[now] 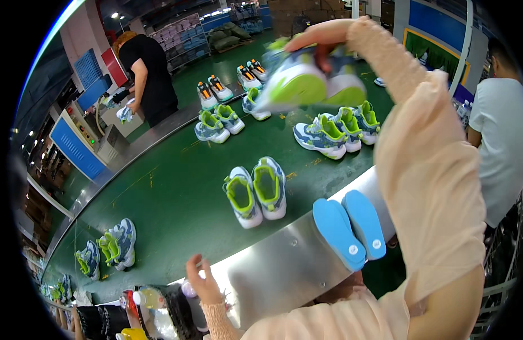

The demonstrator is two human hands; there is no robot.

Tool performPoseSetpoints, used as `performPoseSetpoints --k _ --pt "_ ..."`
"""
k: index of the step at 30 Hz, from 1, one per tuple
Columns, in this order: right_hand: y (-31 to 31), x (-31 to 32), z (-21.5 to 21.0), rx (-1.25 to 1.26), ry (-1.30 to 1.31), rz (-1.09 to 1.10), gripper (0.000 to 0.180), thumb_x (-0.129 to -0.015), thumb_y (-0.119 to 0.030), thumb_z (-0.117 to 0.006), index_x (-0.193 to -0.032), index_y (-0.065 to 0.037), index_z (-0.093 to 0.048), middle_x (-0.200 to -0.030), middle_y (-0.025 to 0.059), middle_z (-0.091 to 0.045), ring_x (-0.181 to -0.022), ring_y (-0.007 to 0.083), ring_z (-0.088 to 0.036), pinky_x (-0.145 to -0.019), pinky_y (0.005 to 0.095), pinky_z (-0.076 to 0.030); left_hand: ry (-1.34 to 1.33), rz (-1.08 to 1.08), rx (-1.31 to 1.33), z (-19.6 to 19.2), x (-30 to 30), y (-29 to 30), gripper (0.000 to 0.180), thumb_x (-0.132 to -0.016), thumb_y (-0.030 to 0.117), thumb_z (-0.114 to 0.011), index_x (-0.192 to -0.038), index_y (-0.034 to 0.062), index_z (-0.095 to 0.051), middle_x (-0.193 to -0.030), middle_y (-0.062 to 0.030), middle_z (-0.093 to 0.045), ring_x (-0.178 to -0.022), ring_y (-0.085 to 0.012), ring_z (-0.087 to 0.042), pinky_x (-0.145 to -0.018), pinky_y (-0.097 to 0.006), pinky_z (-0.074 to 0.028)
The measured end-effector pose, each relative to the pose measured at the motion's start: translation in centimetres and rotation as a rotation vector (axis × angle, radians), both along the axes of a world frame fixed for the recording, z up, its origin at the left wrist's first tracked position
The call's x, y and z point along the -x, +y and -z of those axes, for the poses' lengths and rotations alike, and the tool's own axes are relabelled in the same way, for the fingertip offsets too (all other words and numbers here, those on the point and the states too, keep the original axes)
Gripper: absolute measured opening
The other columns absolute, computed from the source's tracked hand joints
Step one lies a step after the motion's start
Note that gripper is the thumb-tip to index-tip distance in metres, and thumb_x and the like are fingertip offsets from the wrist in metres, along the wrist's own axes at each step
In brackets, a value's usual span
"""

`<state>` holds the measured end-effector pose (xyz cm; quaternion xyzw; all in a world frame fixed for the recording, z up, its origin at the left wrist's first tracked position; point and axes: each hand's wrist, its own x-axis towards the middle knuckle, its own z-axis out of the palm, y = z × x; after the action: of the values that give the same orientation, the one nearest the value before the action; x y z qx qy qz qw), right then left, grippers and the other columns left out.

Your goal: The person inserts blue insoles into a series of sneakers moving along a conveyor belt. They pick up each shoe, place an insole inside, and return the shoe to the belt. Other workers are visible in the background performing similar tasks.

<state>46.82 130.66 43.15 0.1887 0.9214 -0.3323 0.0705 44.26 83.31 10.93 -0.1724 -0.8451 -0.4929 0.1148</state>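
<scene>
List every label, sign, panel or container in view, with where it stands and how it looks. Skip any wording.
Round stickers: small, pale, on the heels of the two blue insoles on the steel ledge.
Wall poster: upper right, green with yellow border.
Control panel: left machine, pale face, small coloured buttons.
Bottles: lower left, yellowish, white caps.

Single head-worn fisheye, left of a pair, looking steeply down across the green conveyor belt (176, 198). Steel bench edge (284, 260) close below; factory hall curves away beyond the belt.
</scene>
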Motion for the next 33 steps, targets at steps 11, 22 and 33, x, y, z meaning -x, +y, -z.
performPoseSetpoints --k 11,22,33 --pt "36.5 10.2 21.0 -0.821 -0.209 0.603 0.052 -0.072 -0.048 -0.067 -0.102 -0.006 -0.066 -0.105 0.0141 -0.064 -0.097 0.0274 -0.062 -0.082 0.036 -0.05 -0.128 -0.205 0.002 11.4 5.4 11.7 0.034 -0.098 0.022 -0.032 -0.116 -0.0031 -0.048 -0.116 -0.014 -0.051 -0.112 -0.0248 -0.045 -0.099 -0.034 -0.031" --pt "47.4 21.0 35.4 -0.95 -0.017 0.376 0.04 -0.072 -0.041 -0.067 -0.095 -0.008 -0.066 -0.091 0.0154 -0.066 -0.088 0.0308 -0.063 -0.076 0.0397 -0.051 -0.523 -0.25 0.07 12.4 4.1 11.5 0.045 -0.095 0.028 -0.037 -0.13 -0.001 -0.037 -0.123 -0.0188 -0.047 -0.109 -0.0277 -0.047 -0.092 -0.04 -0.041" --pt "48.0 22.7 32.6 -0.724 -0.011 0.496 0.049 -0.077 -0.03 -0.063 -0.122 -0.012 -0.052 -0.109 0.0167 -0.062 -0.102 0.0306 -0.059 -0.087 0.0379 -0.046 -0.566 -0.261 -0.004 11.9 4.3 12.5 0.042 -0.092 0.022 -0.043 -0.126 -0.0012 -0.042 -0.117 -0.0149 -0.053 -0.101 -0.023 -0.053 -0.085 -0.035 -0.046"
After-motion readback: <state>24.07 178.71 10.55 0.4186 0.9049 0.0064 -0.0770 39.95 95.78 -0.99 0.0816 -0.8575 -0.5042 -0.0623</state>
